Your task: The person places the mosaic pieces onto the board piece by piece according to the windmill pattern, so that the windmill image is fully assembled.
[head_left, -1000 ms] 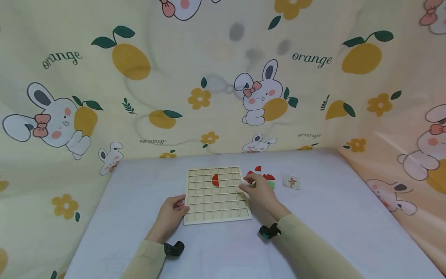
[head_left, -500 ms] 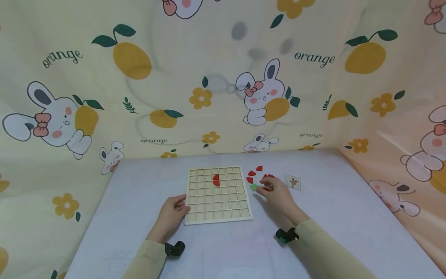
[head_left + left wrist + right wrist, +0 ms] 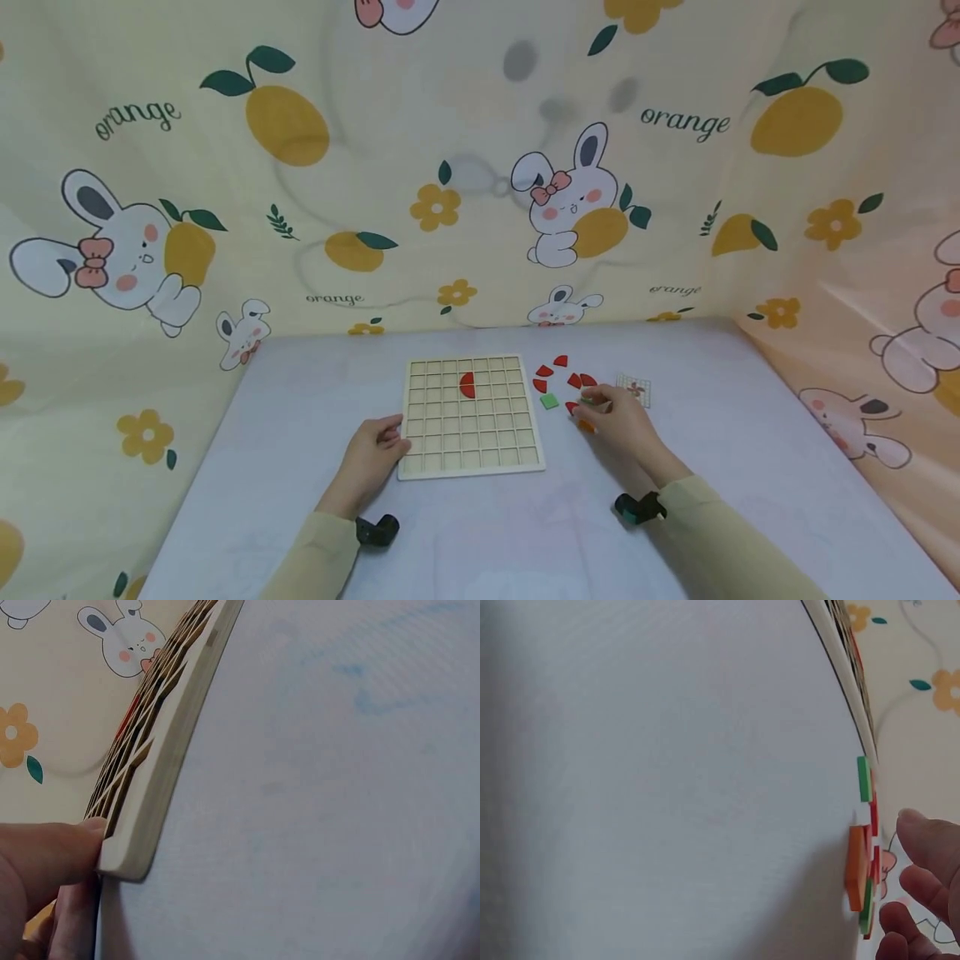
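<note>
My left hand [image 3: 367, 457] grips the left rim of a pale wooden grid board [image 3: 471, 423]. In the left wrist view its thumb [image 3: 52, 859] presses on the board's corner, fingers below. Two red quarter-circle pieces [image 3: 468, 385] form a half disc in the board's upper cells. To the right of the board, my right hand [image 3: 626, 427] hovers among loose pieces, thumb and fingers apart with nothing between them. It partly hides an orange piece [image 3: 586, 426] and a second green piece [image 3: 866, 906]. A green square [image 3: 550, 402] lies closer to the board.
Several red quarter-circle pieces [image 3: 561, 361] lie scattered on the white table [image 3: 495, 533]. Behind my right hand is a small pattern card [image 3: 643, 390], partly covered. A printed rabbit-and-orange cloth [image 3: 465, 167] hangs at the back and sides.
From the board's right edge my right hand has moved right, past the green square that was at its fingertips, to the pieces beyond. The left hand keeps its place on the board.
</note>
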Demonstrator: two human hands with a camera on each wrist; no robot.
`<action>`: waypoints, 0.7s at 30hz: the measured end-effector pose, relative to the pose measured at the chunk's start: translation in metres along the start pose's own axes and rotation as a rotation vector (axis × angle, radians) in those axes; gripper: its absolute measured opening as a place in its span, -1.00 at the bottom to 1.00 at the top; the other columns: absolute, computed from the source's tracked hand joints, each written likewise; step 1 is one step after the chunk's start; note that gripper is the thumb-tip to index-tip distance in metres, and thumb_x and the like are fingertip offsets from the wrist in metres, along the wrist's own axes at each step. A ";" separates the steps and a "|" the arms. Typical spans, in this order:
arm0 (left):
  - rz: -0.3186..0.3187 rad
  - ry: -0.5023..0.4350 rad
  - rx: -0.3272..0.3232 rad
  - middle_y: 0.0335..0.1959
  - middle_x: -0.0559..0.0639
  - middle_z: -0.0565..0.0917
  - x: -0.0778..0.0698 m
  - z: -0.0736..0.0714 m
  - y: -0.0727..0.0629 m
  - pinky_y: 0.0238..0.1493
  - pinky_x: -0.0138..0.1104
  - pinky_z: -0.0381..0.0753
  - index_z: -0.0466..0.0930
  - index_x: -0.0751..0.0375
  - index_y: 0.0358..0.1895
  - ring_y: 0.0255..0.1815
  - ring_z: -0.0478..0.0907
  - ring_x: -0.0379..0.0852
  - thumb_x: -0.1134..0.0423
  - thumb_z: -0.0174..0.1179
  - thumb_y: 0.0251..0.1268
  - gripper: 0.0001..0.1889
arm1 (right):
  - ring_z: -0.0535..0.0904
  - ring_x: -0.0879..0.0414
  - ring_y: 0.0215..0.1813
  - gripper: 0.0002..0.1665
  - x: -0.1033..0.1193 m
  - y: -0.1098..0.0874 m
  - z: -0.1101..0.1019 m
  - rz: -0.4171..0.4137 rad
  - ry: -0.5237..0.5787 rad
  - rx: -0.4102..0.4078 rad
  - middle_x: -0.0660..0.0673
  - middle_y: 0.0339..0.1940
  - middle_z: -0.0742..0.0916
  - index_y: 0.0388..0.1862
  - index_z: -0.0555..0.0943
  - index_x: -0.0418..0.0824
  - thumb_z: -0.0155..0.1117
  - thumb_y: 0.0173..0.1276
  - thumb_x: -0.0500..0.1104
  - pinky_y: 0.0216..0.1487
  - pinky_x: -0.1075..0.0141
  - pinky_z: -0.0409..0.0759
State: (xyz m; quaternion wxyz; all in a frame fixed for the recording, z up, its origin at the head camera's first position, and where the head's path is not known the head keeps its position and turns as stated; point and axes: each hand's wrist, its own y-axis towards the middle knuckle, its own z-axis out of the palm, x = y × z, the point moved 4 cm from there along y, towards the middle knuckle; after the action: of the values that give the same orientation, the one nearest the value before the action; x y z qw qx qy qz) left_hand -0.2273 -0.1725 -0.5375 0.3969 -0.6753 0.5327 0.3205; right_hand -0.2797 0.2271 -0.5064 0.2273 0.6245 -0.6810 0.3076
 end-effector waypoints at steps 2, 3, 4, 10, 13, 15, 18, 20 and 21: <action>0.002 0.001 0.000 0.00 0.07 0.44 0.000 0.000 -0.001 0.04 -0.24 0.54 0.42 0.18 0.33 0.00 0.42 -0.07 0.28 0.28 0.26 -0.45 | 0.49 -0.02 -0.14 -0.52 -0.003 0.001 0.003 -0.001 0.007 0.001 -0.10 -0.09 0.63 0.09 0.59 -0.12 0.39 0.26 0.04 -0.32 0.33 0.62; 0.001 0.000 0.000 0.00 0.07 0.43 0.000 0.000 -0.001 0.04 -0.24 0.54 0.42 0.18 0.33 0.00 0.42 -0.07 0.29 0.28 0.26 -0.45 | 0.49 -0.02 -0.14 -0.52 -0.004 0.002 0.004 -0.005 0.008 0.002 -0.10 -0.10 0.63 0.09 0.59 -0.12 0.39 0.25 0.04 -0.30 0.32 0.61; 0.003 0.000 -0.001 -0.01 0.07 0.43 0.000 0.000 -0.001 0.04 -0.25 0.54 0.42 0.18 0.33 0.00 0.42 -0.07 0.29 0.28 0.26 -0.45 | 0.48 -0.02 -0.13 -0.52 -0.004 0.003 0.005 -0.012 0.008 0.004 -0.09 -0.10 0.63 0.09 0.60 -0.11 0.40 0.25 0.05 -0.28 0.31 0.60; -0.002 0.011 -0.005 -0.01 0.07 0.43 0.000 0.000 -0.001 0.04 -0.26 0.55 0.42 0.18 0.33 0.00 0.43 -0.07 0.29 0.28 0.25 -0.45 | 0.44 -0.03 -0.10 -0.57 -0.004 0.006 0.012 -0.041 -0.021 -0.001 -0.09 -0.12 0.61 0.04 0.64 -0.10 0.41 0.24 0.02 -0.20 0.25 0.55; -0.001 0.016 -0.006 -0.01 0.07 0.43 -0.001 0.001 -0.001 0.05 -0.26 0.55 0.42 0.18 0.33 0.00 0.43 -0.07 0.29 0.28 0.26 -0.45 | 0.43 -0.03 -0.09 -0.61 -0.005 0.006 0.013 -0.037 -0.038 -0.008 -0.09 -0.11 0.60 0.01 0.65 -0.09 0.40 0.25 0.01 -0.18 0.23 0.55; 0.000 0.017 -0.007 -0.01 0.07 0.43 -0.002 0.000 -0.002 0.05 -0.25 0.54 0.42 0.18 0.33 -0.01 0.43 -0.07 0.30 0.28 0.26 -0.45 | 0.43 -0.03 -0.08 -0.64 -0.005 0.006 0.013 -0.031 -0.052 -0.010 -0.10 -0.11 0.60 -0.01 0.66 -0.09 0.39 0.26 0.01 -0.17 0.23 0.55; -0.001 0.013 -0.006 -0.01 0.07 0.44 -0.002 0.000 -0.002 0.05 -0.25 0.54 0.42 0.18 0.33 0.00 0.43 -0.07 0.29 0.28 0.25 -0.45 | 0.42 -0.03 -0.08 -0.65 -0.005 0.006 0.014 -0.023 -0.066 -0.011 -0.10 -0.11 0.59 -0.02 0.66 -0.10 0.39 0.27 0.01 -0.17 0.23 0.53; -0.004 0.009 -0.002 0.00 0.07 0.44 -0.002 0.000 -0.002 0.06 -0.24 0.54 0.42 0.17 0.33 0.00 0.43 -0.07 0.29 0.28 0.26 -0.45 | 0.42 -0.02 -0.08 -0.65 -0.005 0.006 0.014 -0.015 -0.070 -0.011 -0.10 -0.12 0.59 -0.02 0.67 -0.11 0.39 0.27 0.01 -0.18 0.23 0.53; -0.005 0.009 -0.001 0.00 0.07 0.44 -0.002 0.000 -0.002 0.06 -0.24 0.54 0.41 0.17 0.34 0.00 0.42 -0.07 0.28 0.28 0.26 -0.45 | 0.42 -0.02 -0.09 -0.65 -0.005 0.006 0.014 -0.012 -0.069 -0.010 -0.10 -0.12 0.59 -0.02 0.67 -0.12 0.39 0.27 0.00 -0.19 0.23 0.53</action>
State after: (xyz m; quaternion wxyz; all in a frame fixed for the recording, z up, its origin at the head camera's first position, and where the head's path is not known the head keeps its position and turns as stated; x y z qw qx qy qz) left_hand -0.2260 -0.1715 -0.5357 0.3951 -0.6782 0.5327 0.3166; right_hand -0.2844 0.2206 -0.5206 0.2087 0.6376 -0.6862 0.2812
